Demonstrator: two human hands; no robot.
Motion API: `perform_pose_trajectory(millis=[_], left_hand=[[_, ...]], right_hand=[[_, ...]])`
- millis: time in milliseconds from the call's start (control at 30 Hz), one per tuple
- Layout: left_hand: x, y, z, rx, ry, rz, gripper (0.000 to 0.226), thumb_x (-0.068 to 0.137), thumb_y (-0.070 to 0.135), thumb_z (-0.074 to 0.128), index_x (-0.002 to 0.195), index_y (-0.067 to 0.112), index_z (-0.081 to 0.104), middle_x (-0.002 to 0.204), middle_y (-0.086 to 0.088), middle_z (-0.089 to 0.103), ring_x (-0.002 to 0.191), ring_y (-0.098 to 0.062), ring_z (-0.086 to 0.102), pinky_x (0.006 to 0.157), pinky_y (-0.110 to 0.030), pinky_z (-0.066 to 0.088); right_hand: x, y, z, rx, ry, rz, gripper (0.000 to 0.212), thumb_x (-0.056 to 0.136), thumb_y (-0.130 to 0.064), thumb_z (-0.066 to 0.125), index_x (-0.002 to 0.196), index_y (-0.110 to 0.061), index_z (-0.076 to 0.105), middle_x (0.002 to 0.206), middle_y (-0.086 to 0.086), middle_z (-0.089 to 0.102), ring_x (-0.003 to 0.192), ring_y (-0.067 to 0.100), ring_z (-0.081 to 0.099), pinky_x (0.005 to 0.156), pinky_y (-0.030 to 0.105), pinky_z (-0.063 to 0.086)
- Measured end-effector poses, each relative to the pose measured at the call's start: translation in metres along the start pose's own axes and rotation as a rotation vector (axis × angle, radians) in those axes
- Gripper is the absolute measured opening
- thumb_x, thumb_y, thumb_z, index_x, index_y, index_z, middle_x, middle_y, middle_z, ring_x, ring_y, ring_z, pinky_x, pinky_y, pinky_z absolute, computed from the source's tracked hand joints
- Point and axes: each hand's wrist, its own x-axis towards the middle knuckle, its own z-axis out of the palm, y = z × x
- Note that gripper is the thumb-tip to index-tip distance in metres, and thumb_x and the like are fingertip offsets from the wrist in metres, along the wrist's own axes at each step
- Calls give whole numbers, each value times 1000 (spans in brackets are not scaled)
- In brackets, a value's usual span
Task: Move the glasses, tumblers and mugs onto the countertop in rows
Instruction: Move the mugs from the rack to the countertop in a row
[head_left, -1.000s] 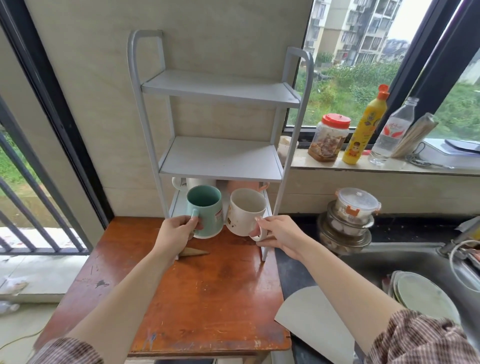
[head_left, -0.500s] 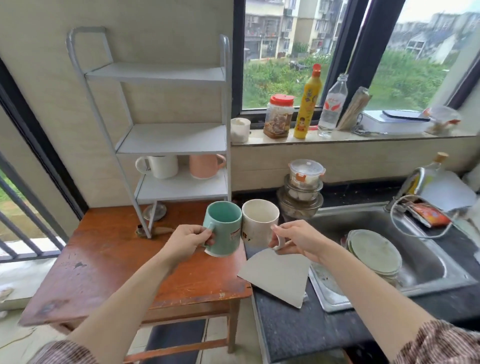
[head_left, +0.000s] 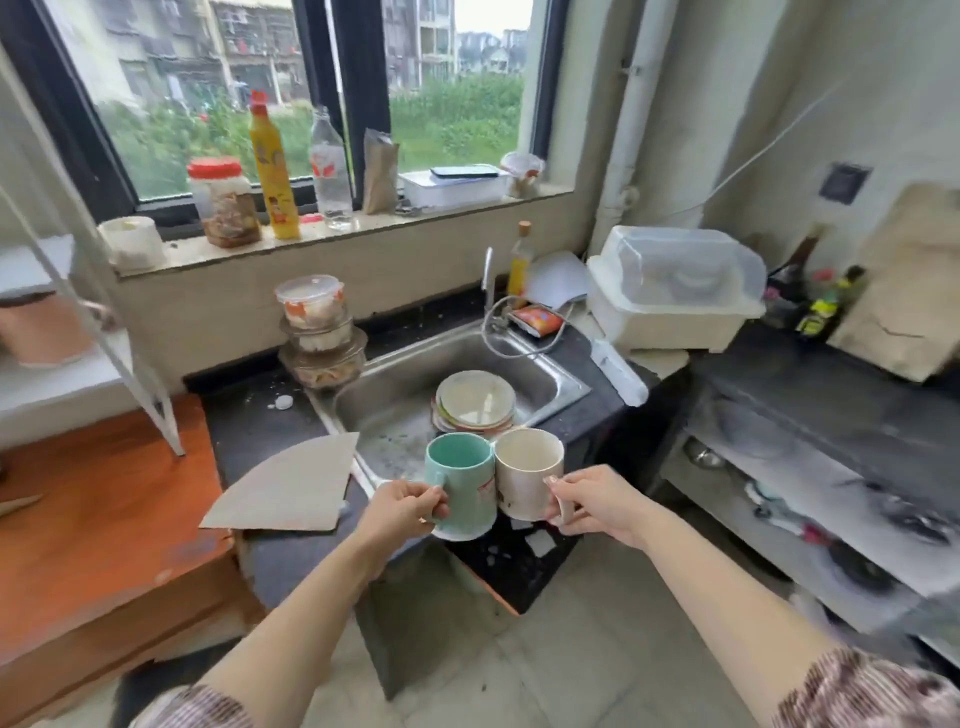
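My left hand (head_left: 402, 512) grips the handle of a teal mug (head_left: 462, 483). My right hand (head_left: 597, 501) grips the handle of a cream mug (head_left: 527, 470). Both mugs are upright, side by side and touching, held in the air over the front edge of the dark countertop (head_left: 270, 431) by the sink. A pink mug (head_left: 44, 327) stands on the white rack (head_left: 150, 395) at the far left, partly cut off by the frame edge.
The steel sink (head_left: 550, 379) holds a stack of plates (head_left: 475, 400). A cardboard sheet (head_left: 291, 483) lies on the counter left of the sink. Stacked food containers (head_left: 317, 332) stand behind it. The wooden table (head_left: 88, 525) is at left, a second dark counter (head_left: 831, 400) at right.
I have carried both mugs away from the rack and wooden table, rightward to in front of the sink. The view has swung right; the rack now sits at the left edge.
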Motion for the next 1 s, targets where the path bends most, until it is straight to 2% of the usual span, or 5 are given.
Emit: perform_pose_trajectory(millis=[167, 533, 700, 900, 1000], left_hand=[[10, 18, 125, 93, -250, 33, 20, 93, 17, 57, 79, 8, 68, 77, -5, 65, 76, -14, 58, 84, -31, 51], [58, 61, 373, 239, -627, 122, 30, 91, 20, 61, 65, 6, 66, 61, 0, 59, 68, -15, 54, 77, -32, 52], [96, 72, 485, 314, -733, 159, 31, 90, 23, 61, 76, -3, 71, 81, -9, 66, 82, -15, 63, 81, -28, 56], [146, 93, 617, 374, -838, 133, 28, 89, 18, 62, 64, 5, 67, 75, -9, 64, 77, -18, 59, 75, -27, 55], [166, 104, 676, 384, -862, 111, 24, 87, 15, 64, 67, 3, 69, 77, -12, 63, 77, -21, 58, 81, -35, 55]], right_hand=[[-52, 55, -102, 86, 217, 50, 39, 98, -21, 54, 64, -5, 62, 74, 12, 65, 74, 21, 65, 85, 42, 57], [-115, 155, -276, 307, 680, 153, 30, 97, -24, 56, 79, -2, 65, 77, 11, 67, 74, 18, 65, 65, 28, 60], [-122, 188, -358, 381, 821, 220, 27, 97, -24, 56, 86, -1, 65, 83, 12, 69, 80, 16, 67, 63, 26, 59], [-106, 214, -461, 453, 953, 303, 27, 97, -23, 55, 79, -5, 64, 85, 12, 70, 91, 25, 67, 82, 40, 59], [-96, 223, -503, 510, 1036, 323, 27, 96, -23, 55, 78, -5, 65, 82, 10, 70, 90, 23, 67, 81, 38, 59]])
